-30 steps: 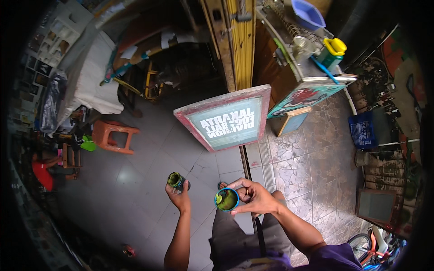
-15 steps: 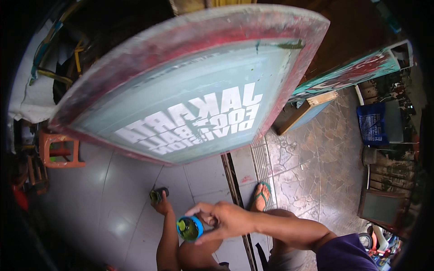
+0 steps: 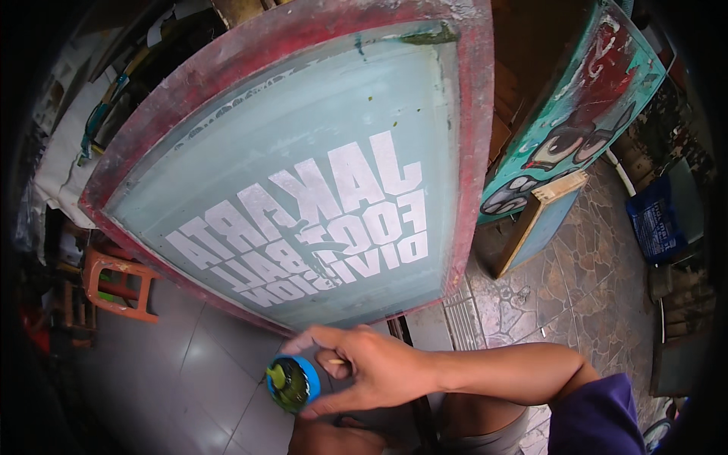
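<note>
My right hand [image 3: 371, 368] comes in from the lower right, its thumb and fingers closed round a small round blue-rimmed container [image 3: 309, 378]. Dark green, paint-like stuff fills or coats it, and a lighter green lump sticks out on the left. A short pale stick-like bit shows between the curled fingers. Just beyond the hand stands a large screen-printing frame [image 3: 334, 98], its border stained red and its grey-green mesh bearing big pale reversed lettering. The fingers overlap its lower edge in the picture; I cannot tell whether they touch. My left hand is not in view.
An orange plastic stool [image 3: 121, 284] stands at the left on grey tiles. A smaller wooden frame [image 3: 538, 220] leans at the right beside a teal painted board [image 3: 584, 114]. A blue bag [image 3: 658, 220] lies at the far right, past the stone-patterned floor [image 3: 561, 296].
My right hand has moved slightly left with the blue-rimmed container. My left hand, which held a dark jar, has gone out of view. The view has shifted, and the screen-printing frame looks larger.
</note>
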Available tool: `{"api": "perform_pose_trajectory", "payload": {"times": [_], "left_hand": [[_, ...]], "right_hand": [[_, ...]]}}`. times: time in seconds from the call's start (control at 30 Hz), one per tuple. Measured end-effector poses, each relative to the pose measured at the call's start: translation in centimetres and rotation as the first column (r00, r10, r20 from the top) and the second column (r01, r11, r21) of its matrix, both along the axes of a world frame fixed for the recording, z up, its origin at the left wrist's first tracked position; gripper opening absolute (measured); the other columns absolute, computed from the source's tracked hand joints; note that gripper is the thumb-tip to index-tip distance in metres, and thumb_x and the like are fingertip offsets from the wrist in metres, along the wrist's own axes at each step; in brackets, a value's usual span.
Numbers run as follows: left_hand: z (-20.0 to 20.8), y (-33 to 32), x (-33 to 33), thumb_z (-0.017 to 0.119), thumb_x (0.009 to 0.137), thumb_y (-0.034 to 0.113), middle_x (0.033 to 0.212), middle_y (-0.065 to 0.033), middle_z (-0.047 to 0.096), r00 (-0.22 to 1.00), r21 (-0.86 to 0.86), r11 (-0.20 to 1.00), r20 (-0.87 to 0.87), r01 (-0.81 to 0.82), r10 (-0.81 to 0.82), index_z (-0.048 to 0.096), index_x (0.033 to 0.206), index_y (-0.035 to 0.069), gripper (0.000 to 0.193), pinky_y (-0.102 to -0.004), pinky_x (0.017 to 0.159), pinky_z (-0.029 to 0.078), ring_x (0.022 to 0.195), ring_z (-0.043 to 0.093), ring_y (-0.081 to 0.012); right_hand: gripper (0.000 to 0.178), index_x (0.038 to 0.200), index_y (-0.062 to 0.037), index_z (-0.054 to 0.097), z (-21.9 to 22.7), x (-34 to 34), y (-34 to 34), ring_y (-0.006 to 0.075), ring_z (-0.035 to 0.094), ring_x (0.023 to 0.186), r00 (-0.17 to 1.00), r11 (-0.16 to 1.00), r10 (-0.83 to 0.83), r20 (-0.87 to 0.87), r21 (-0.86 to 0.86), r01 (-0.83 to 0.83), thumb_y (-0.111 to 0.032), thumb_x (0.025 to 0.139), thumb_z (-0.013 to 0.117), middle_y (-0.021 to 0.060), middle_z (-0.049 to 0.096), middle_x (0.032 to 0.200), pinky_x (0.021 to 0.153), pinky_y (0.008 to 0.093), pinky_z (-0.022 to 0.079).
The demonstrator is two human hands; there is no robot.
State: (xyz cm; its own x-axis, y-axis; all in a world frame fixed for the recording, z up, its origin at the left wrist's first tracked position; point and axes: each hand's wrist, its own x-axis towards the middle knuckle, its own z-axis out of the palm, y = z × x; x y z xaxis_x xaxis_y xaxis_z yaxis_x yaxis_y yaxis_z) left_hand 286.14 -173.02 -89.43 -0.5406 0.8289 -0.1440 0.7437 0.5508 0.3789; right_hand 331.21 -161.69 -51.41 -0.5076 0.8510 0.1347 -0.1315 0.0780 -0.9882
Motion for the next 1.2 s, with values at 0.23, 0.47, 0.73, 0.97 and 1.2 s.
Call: {"api": "perform_pose_trajectory", "payload": {"times": [0.23,0.47,0.73,0.97,1.2], "left_hand": [[21.9,2.5,6.0,0.088,0.08,0.033,0.132,-0.0172,0.063,0.777,0.045,0.992,0.625,-0.122,0.068,0.045,0.152,0.0,0.09,-0.0332,0.092,0.052,0.114,0.065,-0.0225],[42.8,7.2,22.8,0.097,0.064,0.012,0.144,-0.0168,0.055,0.501,0.646,0.646,0.434,0.407,-0.749,0.008,0.166,0.002,0.135,-0.0376,0.099,0.048,0.127,0.059,-0.0289],[41.9,8.5,28.8,0.095,0.071,0.009,0.145,-0.0217,0.053,0.284,0.726,0.55,0.472,0.412,-0.835,-0.006,0.164,-0.002,0.138,-0.0432,0.11,0.044,0.129,0.058,-0.0303],[41.7,7.6,29.9,0.093,0.075,0.007,0.141,-0.0221,0.058,0.204,0.755,0.472,0.427,0.455,-0.881,-0.005,0.162,-0.008,0.131,-0.0425,0.112,0.045,0.129,0.059,-0.0291],[40.7,7.8,29.1,0.09,0.079,0.003,0.14,-0.0233,0.057,0.107,0.755,0.553,0.555,0.352,-0.825,-0.002,0.163,-0.007,0.125,-0.0428,0.111,0.048,0.13,0.059,-0.0297]], "right_hand": [[0.063,0.134,-0.0063,0.058,0.7,1.7,-1.6,0.0079,0.048,0.07,0.986,0.982,-0.144,-0.087,-0.133,0.132,-0.02,0.082,0.091,-0.0033,0.052,0.073,0.065,0.0265,0.041],[0.062,0.136,-0.0068,0.06,2.5,3.4,-2.1,0.0039,0.032,0.067,0.979,0.98,-0.188,-0.084,-0.081,0.181,-0.014,0.082,0.09,-0.0092,0.031,0.071,0.061,0.0215,0.03],[0.067,0.142,-0.0068,0.059,3.0,5.2,-4.4,0.0012,0.027,0.066,0.97,0.964,-0.206,-0.132,-0.196,0.178,-0.008,0.083,0.09,-0.0125,0.029,0.07,0.062,0.0192,0.023],[0.07,0.148,-0.0028,0.054,3.1,6.3,-5.3,0.0006,0.028,0.062,0.975,0.946,-0.205,-0.081,-0.27,0.177,-0.005,0.086,0.087,-0.0122,0.028,0.068,0.059,0.0204,0.021],[0.067,0.153,-0.0016,0.047,3.0,6.2,-5.6,0.0024,0.032,0.065,0.991,0.979,-0.136,-0.014,-0.158,0.132,-0.016,0.096,0.078,-0.0101,0.032,0.072,0.06,0.021,0.025]]}}
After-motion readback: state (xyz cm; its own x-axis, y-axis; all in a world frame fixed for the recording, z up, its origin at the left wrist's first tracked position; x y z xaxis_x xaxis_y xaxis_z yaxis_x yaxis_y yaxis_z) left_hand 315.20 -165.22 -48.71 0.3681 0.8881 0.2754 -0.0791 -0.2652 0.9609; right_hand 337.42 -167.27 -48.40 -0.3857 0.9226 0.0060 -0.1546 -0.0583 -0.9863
